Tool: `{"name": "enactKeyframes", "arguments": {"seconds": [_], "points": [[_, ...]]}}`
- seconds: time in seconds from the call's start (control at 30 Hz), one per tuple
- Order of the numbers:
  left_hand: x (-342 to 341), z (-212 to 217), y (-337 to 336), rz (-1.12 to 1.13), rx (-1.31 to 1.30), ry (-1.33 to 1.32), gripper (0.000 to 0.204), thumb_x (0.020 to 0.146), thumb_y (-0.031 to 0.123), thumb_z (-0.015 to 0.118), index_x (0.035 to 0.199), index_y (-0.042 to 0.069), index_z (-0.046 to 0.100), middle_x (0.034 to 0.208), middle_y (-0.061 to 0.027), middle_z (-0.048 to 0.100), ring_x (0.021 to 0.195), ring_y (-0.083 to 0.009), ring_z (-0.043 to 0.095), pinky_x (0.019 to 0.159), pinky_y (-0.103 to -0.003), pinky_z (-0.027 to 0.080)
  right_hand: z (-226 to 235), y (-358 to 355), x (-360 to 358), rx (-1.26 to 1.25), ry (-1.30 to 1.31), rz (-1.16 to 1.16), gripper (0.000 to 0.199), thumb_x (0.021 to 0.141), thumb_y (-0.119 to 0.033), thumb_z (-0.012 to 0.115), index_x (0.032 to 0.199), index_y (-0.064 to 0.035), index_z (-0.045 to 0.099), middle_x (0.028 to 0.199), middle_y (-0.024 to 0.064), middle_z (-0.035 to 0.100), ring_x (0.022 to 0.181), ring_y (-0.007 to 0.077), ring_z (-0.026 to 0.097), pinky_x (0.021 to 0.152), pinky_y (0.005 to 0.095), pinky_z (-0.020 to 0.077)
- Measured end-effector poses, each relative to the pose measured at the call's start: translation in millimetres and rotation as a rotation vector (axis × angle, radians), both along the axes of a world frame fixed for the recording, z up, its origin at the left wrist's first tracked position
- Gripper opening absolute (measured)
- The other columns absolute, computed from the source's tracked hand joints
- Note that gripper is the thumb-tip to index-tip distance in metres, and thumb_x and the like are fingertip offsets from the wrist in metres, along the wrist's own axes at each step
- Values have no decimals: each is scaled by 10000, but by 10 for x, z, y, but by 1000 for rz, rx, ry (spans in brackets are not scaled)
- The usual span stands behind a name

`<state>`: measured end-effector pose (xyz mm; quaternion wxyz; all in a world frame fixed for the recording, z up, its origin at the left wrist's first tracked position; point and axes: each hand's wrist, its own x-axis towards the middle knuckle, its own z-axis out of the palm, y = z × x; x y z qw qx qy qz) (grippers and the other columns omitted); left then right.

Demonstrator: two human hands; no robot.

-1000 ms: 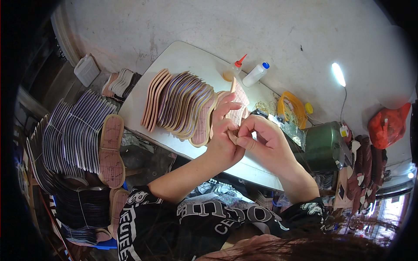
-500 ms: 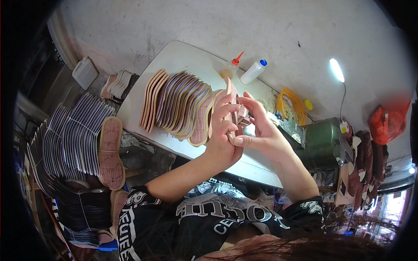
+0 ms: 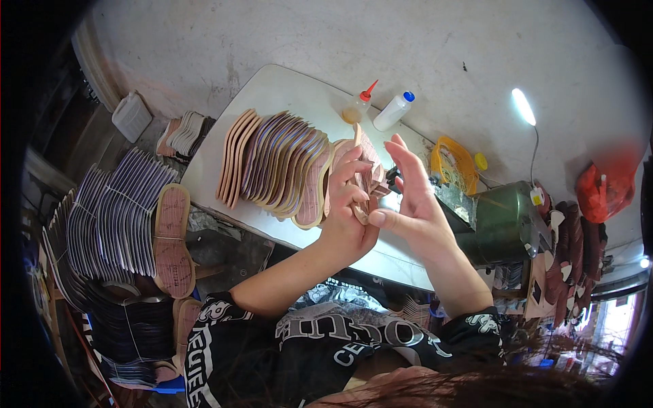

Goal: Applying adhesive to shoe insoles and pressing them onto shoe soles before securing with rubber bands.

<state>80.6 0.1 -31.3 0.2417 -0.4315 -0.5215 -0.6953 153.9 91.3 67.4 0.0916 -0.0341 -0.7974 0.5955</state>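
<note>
Over the white table [image 3: 272, 88], a pinkish-brown shoe insole [image 3: 368, 148] is held up nearly edge-on. My left hand [image 3: 348, 221] is closed round it, fingers wrapped across its side. At the insole's lower end sits the thumb of my right hand [image 3: 425, 211]; the other fingers of that hand are stretched out and apart from it. Left of my hands, a row of insoles [image 3: 282, 163] leans on the table, with several plain tan ones [image 3: 236, 156] at its far left end. Part of the insole's face is hidden behind my left fingers.
A bottle with a red nozzle [image 3: 360, 105] and a white bottle with a blue cap [image 3: 394, 111] stand at the table's back. To the right are a yellow basket [image 3: 454, 163], a green machine [image 3: 503, 221] and a lit lamp [image 3: 523, 106]. Tied insole bundles [image 3: 122, 214] fill the left.
The fingers of my right hand have moved off the insole and straightened, opening a gap. My left hand keeps its grip in nearly the same place.
</note>
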Motion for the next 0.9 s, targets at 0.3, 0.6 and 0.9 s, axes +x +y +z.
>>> {"name": "enactKeyframes", "arguments": {"seconds": [0.3, 0.6, 0.9], "points": [[21, 5, -16, 18, -38, 12, 458, 792, -60, 580, 1089, 100, 270, 1223, -248, 416, 1256, -501, 380, 1007, -591, 351, -185, 57, -59, -69, -96, 6, 932, 717, -236, 825, 1440, -58, 265, 1544, 233, 33, 1438, 307, 37, 1137, 411, 144], [-16, -17, -13, 18, 5, 19, 490, 788, -41, 604, 1117, 95, 267, 1237, -250, 406, 1252, -496, 385, 1005, -584, 349, -254, 97, -3, -331, 6, 88, 903, 773, -130, 766, 1460, -18, 191, 1540, 181, 58, 1430, 252, 66, 1139, 382, 152], [12, 55, -40, 34, -57, 61, 517, 763, -64, 613, 1116, 96, 272, 1245, -240, 400, 1267, -485, 367, 1002, -589, 349, -173, 20, -29, -258, -33, 85, 835, 786, -103, 740, 1438, -13, 226, 1501, 170, 155, 1410, 243, 143, 1130, 378, 183]]}}
